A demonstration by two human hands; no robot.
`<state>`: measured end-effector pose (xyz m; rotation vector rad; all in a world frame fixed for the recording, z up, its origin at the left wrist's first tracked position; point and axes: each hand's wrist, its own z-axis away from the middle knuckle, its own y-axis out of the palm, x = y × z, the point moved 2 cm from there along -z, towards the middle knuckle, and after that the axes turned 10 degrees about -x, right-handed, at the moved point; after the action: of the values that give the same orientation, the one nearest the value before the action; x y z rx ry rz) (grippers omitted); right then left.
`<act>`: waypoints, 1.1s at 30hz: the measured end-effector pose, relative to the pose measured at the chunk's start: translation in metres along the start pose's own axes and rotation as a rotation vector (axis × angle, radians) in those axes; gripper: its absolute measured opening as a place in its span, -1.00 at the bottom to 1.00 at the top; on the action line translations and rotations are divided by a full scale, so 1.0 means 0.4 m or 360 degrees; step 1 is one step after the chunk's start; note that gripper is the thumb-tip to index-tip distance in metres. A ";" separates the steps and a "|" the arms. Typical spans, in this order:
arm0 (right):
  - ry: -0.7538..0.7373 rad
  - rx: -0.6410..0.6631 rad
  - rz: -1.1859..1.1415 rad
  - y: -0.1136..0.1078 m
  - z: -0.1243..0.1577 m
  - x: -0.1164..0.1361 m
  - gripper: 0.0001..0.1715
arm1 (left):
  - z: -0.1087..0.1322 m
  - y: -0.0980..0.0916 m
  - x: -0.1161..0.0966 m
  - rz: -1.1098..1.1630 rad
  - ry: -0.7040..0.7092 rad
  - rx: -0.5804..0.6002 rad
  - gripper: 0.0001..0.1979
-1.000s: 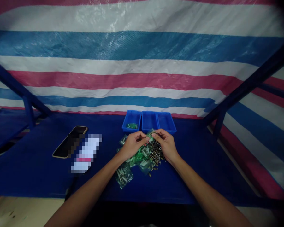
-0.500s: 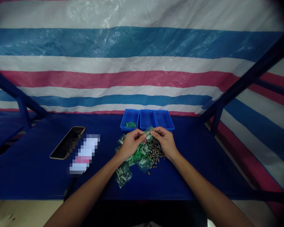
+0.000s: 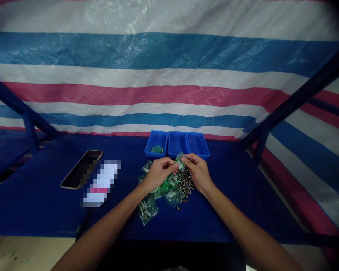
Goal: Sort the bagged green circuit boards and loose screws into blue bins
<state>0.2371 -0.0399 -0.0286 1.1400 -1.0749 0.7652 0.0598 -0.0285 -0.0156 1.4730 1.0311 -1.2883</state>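
Both hands come close together over the far edge of the metal heap (image 3: 187, 183), the left hand (image 3: 158, 174) and right hand (image 3: 200, 172) each pinching the small clear packet (image 3: 180, 156) between thumb and fingers. The packet sits just above the heap; whether its mouth is open is too small to tell. To handle it well, grip only the rim of the film, keeping it upright and slightly taut so that nothing inside tips out. A light pinch should serve, since thin plastic probably creases and slips easily. Keep the wrists clear of the loose packets (image 3: 147, 211) left of the heap, as a dragging forearm could scatter them. Beyond the heap stands the left tray (image 3: 156, 136), with green-tinted packets (image 3: 157, 149) inside.
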 end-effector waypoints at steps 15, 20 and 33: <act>-0.0128 -0.0015 0.0180 -0.002 0.001 0.011 -0.72 | -0.005 0.002 0.007 0.0055 -0.0105 0.0025 -0.65; -0.0105 0.0017 0.0117 -0.002 0.002 0.009 -0.76 | -0.004 0.003 0.019 -0.0040 -0.0005 0.0061 -0.66; -0.0086 0.0010 0.0061 0.005 0.006 0.008 -0.77 | -0.004 0.001 0.011 -0.0135 0.0016 0.0168 -0.65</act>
<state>0.2357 -0.0417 -0.0249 1.1539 -1.1428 0.7723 0.0611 -0.0271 -0.0200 1.5303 1.0560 -1.4158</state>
